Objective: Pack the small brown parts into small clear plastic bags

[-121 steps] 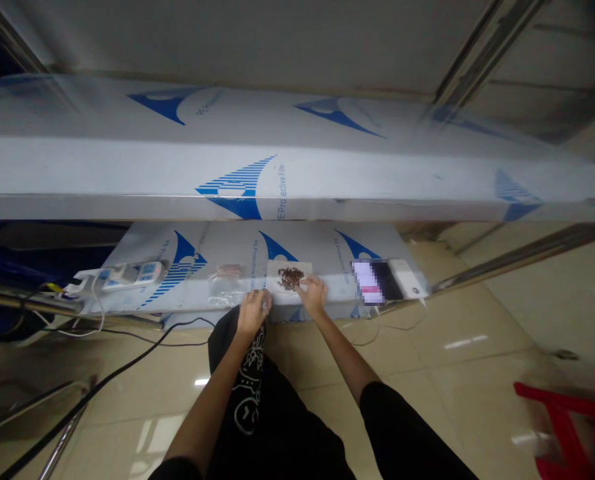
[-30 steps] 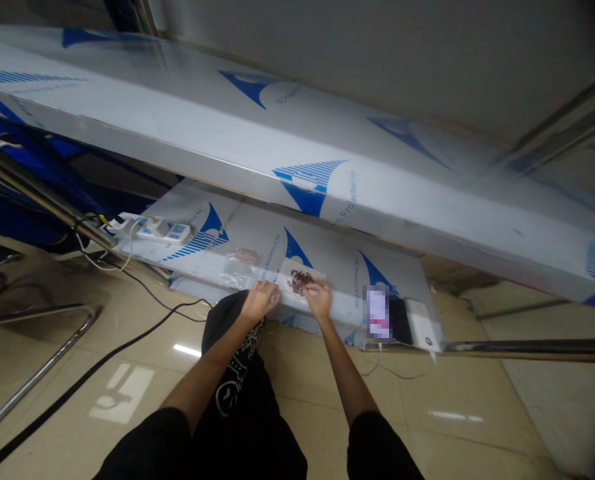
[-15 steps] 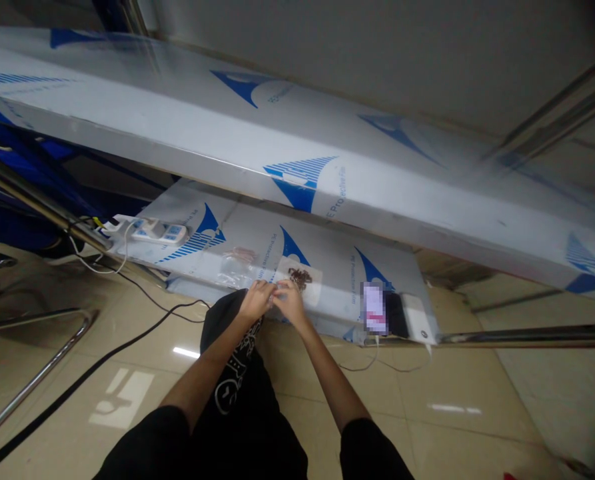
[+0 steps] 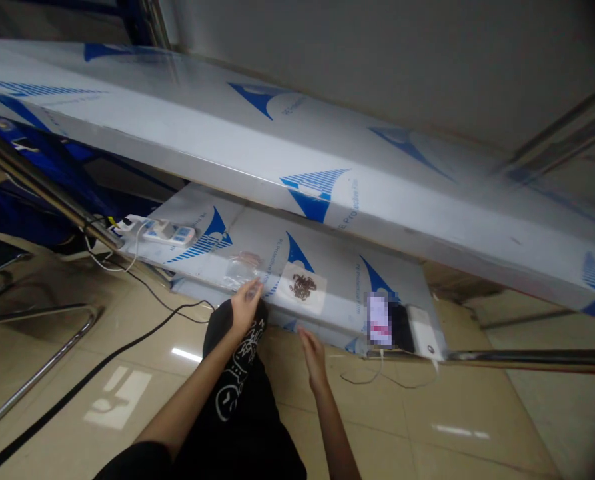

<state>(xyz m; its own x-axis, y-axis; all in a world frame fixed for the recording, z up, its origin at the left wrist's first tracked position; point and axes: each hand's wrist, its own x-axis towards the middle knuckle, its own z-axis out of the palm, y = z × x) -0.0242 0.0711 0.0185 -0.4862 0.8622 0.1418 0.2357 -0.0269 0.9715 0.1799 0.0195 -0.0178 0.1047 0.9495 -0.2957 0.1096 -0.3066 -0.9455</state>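
Note:
My left hand [image 4: 246,305] is at the front edge of the lower shelf [image 4: 337,283], fingers pinched together above my knee. Whatever is in the pinch is too small to make out. Just beyond it lies a clear plastic bag [image 4: 241,270] with reddish-brown pieces inside at its far end. My right hand [image 4: 313,350] hangs in front of the shelf edge with its fingers stretched out and nothing seen in them. On the shelf between and beyond my hands, a pile of small dark brown pieces [image 4: 304,287] rests on a whitish square sheet [image 4: 320,300].
A power strip [image 4: 170,232] with plugs and cables sits at the shelf's left. To the right lie a phone [image 4: 380,321], a black object [image 4: 402,328] and a white power bank [image 4: 424,331] with cords. The upper shelf [image 4: 257,160] overhangs. A chair leg [image 4: 42,373] stands left.
My hands were together before the brown pile. Now they are apart: the right has drawn back towards me and opened, and the left has shifted slightly left. The pile is uncovered.

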